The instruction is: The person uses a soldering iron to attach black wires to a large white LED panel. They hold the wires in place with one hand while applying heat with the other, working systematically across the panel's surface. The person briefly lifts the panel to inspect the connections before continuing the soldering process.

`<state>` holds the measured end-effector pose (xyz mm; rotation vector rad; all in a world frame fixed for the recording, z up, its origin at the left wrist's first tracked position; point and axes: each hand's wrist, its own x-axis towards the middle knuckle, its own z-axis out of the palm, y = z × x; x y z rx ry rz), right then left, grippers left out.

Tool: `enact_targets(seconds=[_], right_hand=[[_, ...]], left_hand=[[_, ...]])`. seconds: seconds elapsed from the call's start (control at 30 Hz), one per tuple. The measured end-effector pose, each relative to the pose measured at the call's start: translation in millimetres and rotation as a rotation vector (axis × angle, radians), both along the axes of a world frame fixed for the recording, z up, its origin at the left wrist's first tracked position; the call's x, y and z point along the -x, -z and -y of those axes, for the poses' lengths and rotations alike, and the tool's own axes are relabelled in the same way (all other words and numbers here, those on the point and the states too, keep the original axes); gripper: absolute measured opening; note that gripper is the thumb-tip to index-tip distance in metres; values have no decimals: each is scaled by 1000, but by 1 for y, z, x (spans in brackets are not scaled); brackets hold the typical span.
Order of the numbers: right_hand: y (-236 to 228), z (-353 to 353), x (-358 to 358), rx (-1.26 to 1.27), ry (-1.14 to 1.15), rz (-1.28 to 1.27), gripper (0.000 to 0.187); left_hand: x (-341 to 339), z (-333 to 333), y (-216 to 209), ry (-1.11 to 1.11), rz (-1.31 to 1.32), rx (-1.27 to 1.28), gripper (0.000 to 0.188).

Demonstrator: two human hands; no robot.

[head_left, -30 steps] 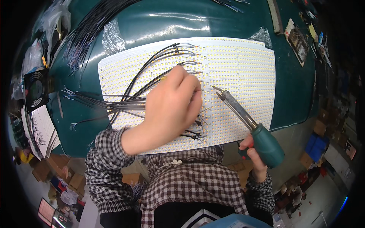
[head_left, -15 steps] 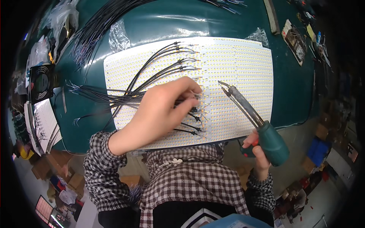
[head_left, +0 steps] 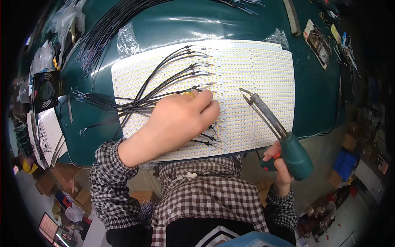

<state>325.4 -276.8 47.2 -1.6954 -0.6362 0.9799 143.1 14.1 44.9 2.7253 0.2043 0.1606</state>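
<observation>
While the right hand grips a soldering tool by its green handle, fingers and thumb about a red part, the left hand lies over the middle of a white LED panel, its fingers bent and drawn together; whether they pinch a wire cannot be told, the fingertips being partly hidden.

Soldering tool: green handle near and right, off the panel's near edge; grey metal barrel and thin tube slanting far and left; tip above the right half of the panel, contact not discernible.

LED panel: one, broad, set with rows of small yellow lights; laid on a green table.

Black cables: several, fanned over the panel's left half; right ends in a column along its middle, some beneath the left hand; left ends loose, past the panel's left edge.

Wire bundle: one, black, thick, curving across the far left of the table.

Clear plastic pieces: two, one at the panel's far left corner, one at its far right.

Sundries: fan, black, left; white boards, stacked, near left; long strip, far right.

Clothing: checked apron, near side.
</observation>
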Motion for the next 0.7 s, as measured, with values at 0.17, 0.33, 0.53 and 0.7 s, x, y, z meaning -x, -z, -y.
enact_targets(seconds=[0.17,0.33,0.53,0.7], right_hand=[[2,0,-1,-12,-27,-6,64],[7,3,-1,-44,-6,-33,65],[0,-1,-3,21,-47,-23,67],[-5,-4,0,23,17,-62,59]], left_hand=[[-1,-3,16,-132,-5,100,15],[-6,15,31,-354,229,342,11],[-13,16,29,-440,216,470,10],[-13,17,35,-439,250,509,10]])
